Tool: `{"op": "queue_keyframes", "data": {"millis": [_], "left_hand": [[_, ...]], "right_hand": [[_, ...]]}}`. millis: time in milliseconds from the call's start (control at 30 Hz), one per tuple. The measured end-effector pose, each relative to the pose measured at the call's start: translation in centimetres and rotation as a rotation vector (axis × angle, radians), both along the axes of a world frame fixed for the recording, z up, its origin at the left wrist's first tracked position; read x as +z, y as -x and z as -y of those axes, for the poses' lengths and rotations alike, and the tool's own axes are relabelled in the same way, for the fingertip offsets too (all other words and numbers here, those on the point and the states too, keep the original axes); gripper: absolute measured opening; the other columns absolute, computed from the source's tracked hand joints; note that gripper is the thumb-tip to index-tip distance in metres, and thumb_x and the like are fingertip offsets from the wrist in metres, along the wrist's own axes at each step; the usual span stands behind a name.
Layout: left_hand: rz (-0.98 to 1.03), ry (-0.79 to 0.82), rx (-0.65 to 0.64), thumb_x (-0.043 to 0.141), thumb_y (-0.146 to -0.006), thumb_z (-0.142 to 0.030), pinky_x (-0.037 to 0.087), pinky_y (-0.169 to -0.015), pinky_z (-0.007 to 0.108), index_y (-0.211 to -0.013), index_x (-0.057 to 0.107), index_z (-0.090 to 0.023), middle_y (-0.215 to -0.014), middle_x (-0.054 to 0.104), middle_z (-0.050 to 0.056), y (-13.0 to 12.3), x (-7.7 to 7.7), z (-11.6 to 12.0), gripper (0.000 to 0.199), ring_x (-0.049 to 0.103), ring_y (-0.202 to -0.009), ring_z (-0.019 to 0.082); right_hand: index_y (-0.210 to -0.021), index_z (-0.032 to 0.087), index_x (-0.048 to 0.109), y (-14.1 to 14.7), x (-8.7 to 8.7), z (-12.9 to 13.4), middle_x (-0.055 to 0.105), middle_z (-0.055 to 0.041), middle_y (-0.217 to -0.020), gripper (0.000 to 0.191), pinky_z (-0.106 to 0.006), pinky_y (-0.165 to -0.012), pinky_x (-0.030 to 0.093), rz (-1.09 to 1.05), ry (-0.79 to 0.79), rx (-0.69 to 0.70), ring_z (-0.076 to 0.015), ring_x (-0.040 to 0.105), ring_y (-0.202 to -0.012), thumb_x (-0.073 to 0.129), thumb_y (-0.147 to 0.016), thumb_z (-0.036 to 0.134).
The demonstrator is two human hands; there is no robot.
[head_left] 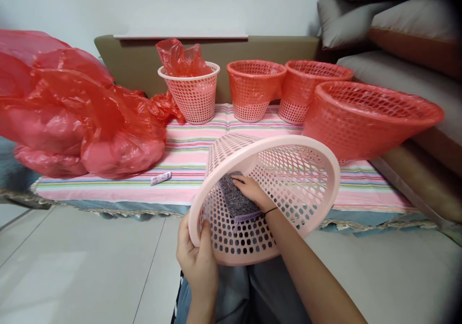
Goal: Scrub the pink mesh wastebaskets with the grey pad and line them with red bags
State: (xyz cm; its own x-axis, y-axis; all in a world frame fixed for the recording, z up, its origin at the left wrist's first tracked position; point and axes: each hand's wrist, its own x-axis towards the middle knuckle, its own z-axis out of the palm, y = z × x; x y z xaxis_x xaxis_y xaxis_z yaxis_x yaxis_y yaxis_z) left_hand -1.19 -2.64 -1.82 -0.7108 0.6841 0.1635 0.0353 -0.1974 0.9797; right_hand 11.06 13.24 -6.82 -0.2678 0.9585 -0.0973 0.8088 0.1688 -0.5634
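Striped cover (195, 138) is lying behind pink perforated basket (331, 170). Left hand (200, 256) alone is gripping basket's rim; uneven pushing could be twisting it. Inside basket, right hand (252, 190) is holding grey cloth (234, 203); its edge risks snagging in holes.

Lt pink basket (288, 140), dk grey cloth (234, 199), pink multicol. striped sheet (187, 165)

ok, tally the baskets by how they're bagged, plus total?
Red-covered baskets: 3
Open-sided basket with a red bag sticking out of its top: 1
Unbagged basket in the left hand: 1
Total: 5
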Motion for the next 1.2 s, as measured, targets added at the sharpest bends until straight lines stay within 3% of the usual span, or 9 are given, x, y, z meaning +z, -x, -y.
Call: {"op": "queue_keyframes", "data": {"millis": [100, 333, 433, 500, 600, 767, 900, 1067, 1200], "left_hand": [[-0.021, 0.001, 0.008, 0.072, -0.084, -0.029, 0.049, -0.087, 0.027, -0.11, 0.071, -0.024, -0.102, 0.071, 0.0, -0.1, -0.1, 0.0, 0.027, 0.066, -0.097, 0.018], [-0.014, 0.024, -0.005, 0.071, -0.085, -0.029, 0.048, -0.09, 0.028, -0.116, 0.069, -0.027, -0.108, 0.071, 0.0, -0.3, -0.3, 0.0, 0.032, 0.065, -0.101, 0.018], [-0.006, 0.022, -0.005, 0.071, -0.085, -0.03, 0.048, -0.093, 0.03, -0.117, 0.069, -0.028, -0.113, 0.07, 0.001, -0.4, -0.4, 0.0, 0.033, 0.064, -0.104, 0.019], [0.012, 0.016, -0.003, 0.072, -0.084, -0.03, 0.047, -0.094, 0.031, -0.119, 0.068, -0.028, -0.116, 0.07, 0.001, -0.4, -0.5, 0.0, 0.035, 0.064, -0.105, 0.019], [0.033, 0.002, -0.006, 0.072, -0.084, -0.03, 0.048, -0.095, 0.032, -0.121, 0.067, -0.028, -0.119, 0.069, 0.002, -0.5, -0.6, 0.0, 0.037, 0.064, -0.107, 0.02], [0.022, 0.012, -0.004, 0.072, -0.084, -0.031, 0.048, -0.095, 0.033, -0.121, 0.068, -0.027, -0.113, 0.07, 0.002, -0.3, -0.5, -0.1, 0.037, 0.064, -0.105, 0.02], [0.009, 0.009, 0.017, 0.072, -0.084, -0.029, 0.048, -0.092, 0.03, -0.117, 0.068, -0.026, -0.11, 0.07, 0.002, -0.3, -0.4, -0.1, 0.034, 0.064, -0.102, 0.019], [-0.011, 0.001, 0.002, 0.069, -0.086, -0.029, 0.048, -0.093, 0.032, -0.119, 0.067, -0.027, -0.113, 0.07, 0.002, -0.6, -0.3, -0.1, 0.033, 0.064, -0.104, 0.02], [-0.031, -0.007, 0.006, 0.069, -0.086, -0.03, 0.048, -0.094, 0.032, -0.115, 0.069, -0.027, -0.111, 0.071, 0.002, -0.4, -0.3, 0.0, 0.029, 0.064, -0.103, 0.019]], "right_hand": [[-0.134, 0.025, 0.061, -0.4, -0.1, -0.6, 0.066, -0.0031, -0.129, 0.043, -0.026, -0.102, 0.043, -0.035, -0.003, 0.044, -0.0158, 0.061, -0.115, 0.052, -0.092, 0.019], [-0.128, 0.025, 0.066, 1.6, 0.6, 1.6, 0.055, -0.0137, -0.129, 0.047, -0.037, -0.103, 0.038, 0.092, -0.081, -0.034, -0.0257, 0.049, -0.121, 0.043, -0.09, 0.008], [-0.121, 0.02, 0.069, 2.8, 1.4, 2.5, 0.054, -0.0171, -0.127, 0.042, -0.043, -0.1, 0.038, 0.162, -0.092, -0.069, -0.0304, 0.047, -0.119, 0.038, -0.095, 0.014], [-0.115, 0.017, 0.071, 3.4, 1.9, 2.8, 0.054, -0.0191, -0.128, 0.038, -0.046, -0.099, 0.037, 0.192, -0.089, -0.08, -0.0337, 0.046, -0.118, 0.041, -0.098, 0.031], [-0.11, 0.015, 0.072, 3.8, 2.0, 2.8, 0.053, -0.0208, -0.13, 0.05, -0.049, -0.099, 0.036, 0.215, -0.077, -0.082, -0.0376, 0.045, -0.119, 0.048, -0.093, 0.056], [-0.112, 0.017, 0.071, 3.6, 0.8, 2.3, 0.055, -0.0196, -0.129, 0.039, -0.047, -0.1, 0.034, 0.239, -0.055, -0.101, -0.0362, 0.046, -0.121, 0.054, -0.09, 0.044], [-0.116, 0.02, 0.069, 3.2, 0.2, 2.1, 0.054, -0.0179, -0.133, 0.046, -0.05, -0.102, 0.033, 0.218, -0.035, -0.078, -0.0381, 0.045, -0.124, 0.062, -0.081, 0.049], [-0.11, 0.016, 0.071, 3.1, 0.3, 2.4, 0.055, -0.0184, -0.133, 0.039, -0.049, -0.101, 0.036, 0.183, -0.055, -0.063, -0.038, 0.049, -0.12, 0.062, -0.079, 0.039], [-0.109, 0.016, 0.071, 2.6, 0.9, 3.5, 0.058, -0.0153, -0.127, 0.035, -0.043, -0.1, 0.041, 0.111, -0.088, -0.044, -0.0314, 0.055, -0.111, 0.06, -0.078, 0.028]]}}
